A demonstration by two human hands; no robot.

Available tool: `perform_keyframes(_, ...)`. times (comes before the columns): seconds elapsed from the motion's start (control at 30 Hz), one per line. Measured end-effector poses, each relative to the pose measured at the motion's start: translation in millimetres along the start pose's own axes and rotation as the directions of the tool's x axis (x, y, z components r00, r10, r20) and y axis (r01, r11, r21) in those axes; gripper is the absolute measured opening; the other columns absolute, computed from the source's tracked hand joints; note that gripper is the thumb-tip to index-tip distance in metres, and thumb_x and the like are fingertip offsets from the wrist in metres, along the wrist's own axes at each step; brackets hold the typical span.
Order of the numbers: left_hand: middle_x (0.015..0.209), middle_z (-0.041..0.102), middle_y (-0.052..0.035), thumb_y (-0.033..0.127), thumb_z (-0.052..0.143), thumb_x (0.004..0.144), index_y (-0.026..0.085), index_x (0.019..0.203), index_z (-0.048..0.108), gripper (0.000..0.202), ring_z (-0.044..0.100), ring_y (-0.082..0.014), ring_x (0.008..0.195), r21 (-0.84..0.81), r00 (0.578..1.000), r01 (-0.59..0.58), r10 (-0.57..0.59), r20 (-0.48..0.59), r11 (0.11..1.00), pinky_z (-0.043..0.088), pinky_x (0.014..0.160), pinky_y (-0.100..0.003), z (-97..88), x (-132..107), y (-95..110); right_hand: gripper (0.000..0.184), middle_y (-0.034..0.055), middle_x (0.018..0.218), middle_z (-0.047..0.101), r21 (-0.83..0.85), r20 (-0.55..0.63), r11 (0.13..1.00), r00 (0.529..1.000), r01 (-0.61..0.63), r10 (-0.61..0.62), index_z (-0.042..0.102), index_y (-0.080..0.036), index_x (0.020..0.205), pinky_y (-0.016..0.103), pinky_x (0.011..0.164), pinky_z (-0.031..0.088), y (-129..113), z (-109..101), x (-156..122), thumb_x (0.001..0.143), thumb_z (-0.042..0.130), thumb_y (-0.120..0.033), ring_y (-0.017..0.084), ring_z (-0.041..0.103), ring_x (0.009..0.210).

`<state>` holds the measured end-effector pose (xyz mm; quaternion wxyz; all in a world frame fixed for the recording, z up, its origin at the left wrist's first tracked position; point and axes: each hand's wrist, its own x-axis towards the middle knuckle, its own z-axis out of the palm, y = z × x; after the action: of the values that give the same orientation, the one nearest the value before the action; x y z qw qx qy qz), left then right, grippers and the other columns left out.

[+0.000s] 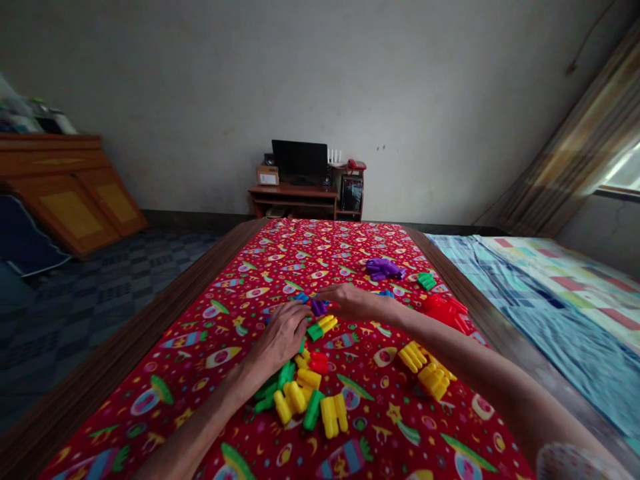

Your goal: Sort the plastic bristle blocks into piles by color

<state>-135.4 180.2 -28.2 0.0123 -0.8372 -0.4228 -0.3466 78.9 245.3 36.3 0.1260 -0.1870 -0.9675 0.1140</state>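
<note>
My left hand (281, 337) rests curled on the red patterned tablecloth (210, 313), its fingers closed on a joined green and yellow block piece (321, 327). My right hand (353, 301) reaches in from the right, fingers pinched on a small purple block (319, 307) beside a blue one (302, 297). Both hands meet over the middle of the table. A heap of yellow, green and red blocks (305, 393) lies just below my left wrist.
Yellow blocks (425, 370) lie under my right forearm, red blocks (447, 311) to the right, purple blocks (383, 269) and a green block (427, 281) farther back. A bed with a checked cover (560, 300) adjoins the table's right edge. A desk with a monitor (300, 162) stands by the wall.
</note>
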Motion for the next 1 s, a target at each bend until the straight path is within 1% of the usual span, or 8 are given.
perform_keyframes(0.17, 0.100, 0.069, -0.0080, 0.015, 0.042, 0.090, 0.020, 0.098, 0.066, 0.025, 0.060, -0.0237, 0.103, -0.011, 0.999, 0.022, -0.022, 0.025, 1.000, 0.050, 0.093, -0.041, -0.9, 0.1, -1.1, 0.016, 0.0118, 0.089, 0.069, -0.063, 0.083, 0.998, 0.997, 0.007, -0.002, 0.065, -0.009, 0.095, 0.026, 0.074, 0.046, -5.7, 22.5, 21.4, 0.085, 0.052, -0.008, 0.016, 0.060, 0.081)
perform_keyframes(0.33, 0.099, 0.068, -0.0077, 0.015, 0.042, 0.091, 0.020, 0.100, 0.065, 0.025, 0.061, -0.0229, 0.097, -0.020, 0.998, 0.006, -0.005, 0.056, 1.000, 0.052, 0.088, -0.039, -0.4, 1.3, -1.6, 0.029, 0.0108, 0.101, 0.070, -0.068, -0.169, 0.985, 0.975, -0.159, 0.146, 0.067, -0.014, 0.107, 0.027, 0.080, 0.047, 15.4, -2.3, -2.0, 0.079, 0.060, -0.009, 0.018, 0.063, 0.092)
perform_keyframes(0.43, 0.099, 0.068, -0.0076, 0.016, 0.041, 0.092, 0.020, 0.102, 0.065, 0.026, 0.060, -0.0228, 0.098, -0.007, 0.999, -0.004, 0.004, 0.049, 1.000, 0.051, 0.088, -0.039, 0.0, 1.3, -0.1, 0.037, 0.0112, 0.103, 0.071, -0.060, -0.323, 0.925, 0.884, -0.376, 0.339, 0.066, -0.015, 0.115, 0.029, 0.080, 0.047, 40.4, -28.4, -28.3, 0.079, 0.063, -0.015, 0.020, 0.065, 0.092)
perform_keyframes(0.53, 0.099, 0.068, -0.0082, 0.017, 0.039, 0.093, 0.019, 0.102, 0.065, 0.028, 0.059, -0.0229, 0.098, -0.002, 0.999, -0.014, 0.014, 0.046, 1.000, 0.051, 0.089, -0.039, -0.3, 1.3, 1.8, 0.040, 0.0115, 0.098, 0.073, -0.047, -0.412, 0.793, 0.735, -0.607, 0.538, 0.066, -0.014, 0.117, 0.029, 0.075, 0.048, 70.0, -50.3, -55.9, 0.078, 0.064, -0.017, 0.021, 0.067, 0.086)
perform_keyframes(0.6, 0.099, 0.068, -0.0080, 0.017, 0.039, 0.093, 0.019, 0.101, 0.066, 0.028, 0.059, -0.0226, 0.098, -0.006, 0.999, -0.014, 0.014, 0.042, 1.000, 0.051, 0.089, -0.039, -1.1, 1.7, 2.8, 0.042, 0.0119, 0.098, 0.073, -0.051, -0.473, 0.704, 0.638, -0.708, 0.608, 0.065, -0.012, 0.120, 0.028, 0.076, 0.048, 86.6, -57.0, -72.8, 0.078, 0.062, -0.016, 0.022, 0.067, 0.087)
perform_keyframes(0.67, 0.099, 0.069, -0.0077, 0.017, 0.038, 0.093, 0.020, 0.101, 0.066, 0.029, 0.060, -0.0222, 0.098, -0.007, 0.999, -0.013, 0.013, 0.045, 1.000, 0.050, 0.089, -0.039, -2.0, 2.2, 3.7, 0.043, 0.0116, 0.098, 0.073, -0.088, -0.494, 0.647, 0.597, -0.757, 0.632, 0.062, -0.012, 0.123, 0.027, 0.075, 0.047, 97.2, -55.7, -87.1, 0.080, 0.061, -0.018, 0.022, 0.067, 0.088)
perform_keyframes(0.8, 0.100, 0.069, -0.0079, 0.018, 0.037, 0.093, 0.019, 0.101, 0.066, 0.030, 0.059, -0.0223, 0.098, 0.006, 0.998, -0.015, 0.015, 0.056, 1.000, 0.050, 0.090, -0.040, -3.0, 3.0, 5.0, 0.042, 0.0120, 0.100, 0.072, -0.294, -0.410, 0.584, 0.651, -0.757, 0.638, 0.059, -0.015, 0.125, 0.028, 0.074, 0.045, 99.9, -40.1, -104.3, 0.085, 0.060, -0.027, 0.023, 0.064, 0.090)
perform_keyframes(1.0, 0.100, 0.068, -0.0083, 0.019, 0.036, 0.093, 0.019, 0.101, 0.065, 0.030, 0.059, -0.0226, 0.098, 0.020, 0.998, -0.019, 0.018, 0.067, 1.000, 0.050, 0.090, -0.040, -2.3, 2.8, 5.3, 0.025, 0.0142, 0.112, 0.066, -0.538, -0.244, 0.631, 0.820, -0.559, 0.518, 0.060, -0.015, 0.111, 0.036, 0.087, 0.043, 100.2, -21.7, -114.6, 0.086, 0.060, -0.020, 0.027, 0.055, 0.107)
